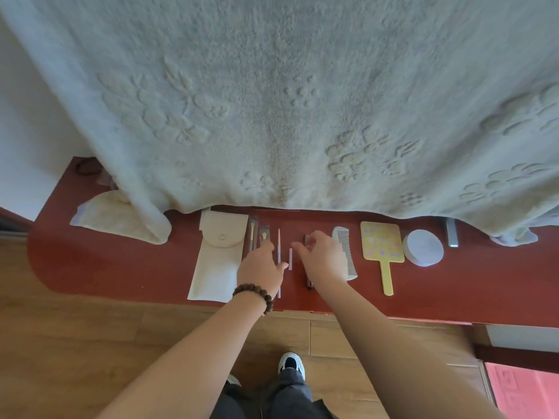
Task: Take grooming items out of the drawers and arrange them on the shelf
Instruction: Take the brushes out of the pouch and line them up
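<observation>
hands (pixel 290 261) over red shelf (pixel 121 267) | comb (pixel 344 252), mirror (pixel 381 246) right | pouch (pixel 217 255) left

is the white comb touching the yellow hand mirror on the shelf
Apart. The head view shows a strip of bare red shelf between the comb and the mirror, running the whole length of the comb.

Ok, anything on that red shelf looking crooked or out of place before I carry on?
Mostly tidy: the pouch, comb, hand mirror and round tin lie in a neat row. The odd bit is the pale blanket draped over the back of the shelf, partly covering a grey item at right.
</observation>
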`<state>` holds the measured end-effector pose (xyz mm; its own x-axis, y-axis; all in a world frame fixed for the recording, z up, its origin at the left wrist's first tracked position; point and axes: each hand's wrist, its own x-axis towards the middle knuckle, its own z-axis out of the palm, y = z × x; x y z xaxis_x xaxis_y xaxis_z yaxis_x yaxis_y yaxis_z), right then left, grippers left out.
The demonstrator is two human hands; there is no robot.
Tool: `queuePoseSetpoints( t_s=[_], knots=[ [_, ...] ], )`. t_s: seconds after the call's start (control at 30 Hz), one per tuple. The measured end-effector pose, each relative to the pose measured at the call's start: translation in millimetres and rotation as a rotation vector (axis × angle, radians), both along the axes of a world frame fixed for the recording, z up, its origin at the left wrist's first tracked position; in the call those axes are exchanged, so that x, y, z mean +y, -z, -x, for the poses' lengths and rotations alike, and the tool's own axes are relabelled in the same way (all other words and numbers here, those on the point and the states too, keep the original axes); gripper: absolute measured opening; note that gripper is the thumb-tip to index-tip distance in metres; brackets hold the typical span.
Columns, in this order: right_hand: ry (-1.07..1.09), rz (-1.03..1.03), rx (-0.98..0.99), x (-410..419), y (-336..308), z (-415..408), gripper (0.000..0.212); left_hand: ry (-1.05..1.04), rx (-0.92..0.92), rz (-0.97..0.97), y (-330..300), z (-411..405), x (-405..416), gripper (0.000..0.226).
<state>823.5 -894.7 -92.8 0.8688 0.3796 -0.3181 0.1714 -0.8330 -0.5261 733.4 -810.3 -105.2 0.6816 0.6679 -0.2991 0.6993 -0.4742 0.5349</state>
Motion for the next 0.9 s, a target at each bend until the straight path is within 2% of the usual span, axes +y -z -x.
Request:
queuePoseSetpoints(
  t_s=[0.1,0.23,0.4,0.5,0.67,0.73,0.8,0.9],
  knots=[
    [0.048,0.053,0.046,-11,-6,-12,0.039,-0.010,-0.087,0.028,2,7,3,0.040],
    [-0.077,0.247,0.096,-7,-4,-15,0.051,0.016,-0.146,0.063,2,16,3,0.035],
    [-0.131,0.252,0.078,-3,0,-14,0.029,-0.003,-0.220,0.122,-6,24,2,0.023],
    [-0.030,0.018,0.189,-9,-2,-16,0.025,-0.029,-0.266,0.225,-14,22,2,0.020],
    [0.166,-0.462,0.513,-28,-32,0,0.017,-0.048,-0.269,0.516,-30,12,-1,0.037],
    [0.171,-0.564,0.584,-36,-41,6,0.013,0.000,-0.260,0.534,-37,11,-4,0.037],
    [0.166,-0.592,0.557,-42,-44,10,0.012,0.041,-0.265,0.556,-43,12,-7,0.031],
    [0.222,-0.711,0.577,-48,-46,10,0.023,0.097,-0.283,0.571,-50,15,-10,0.017]
  ],
)
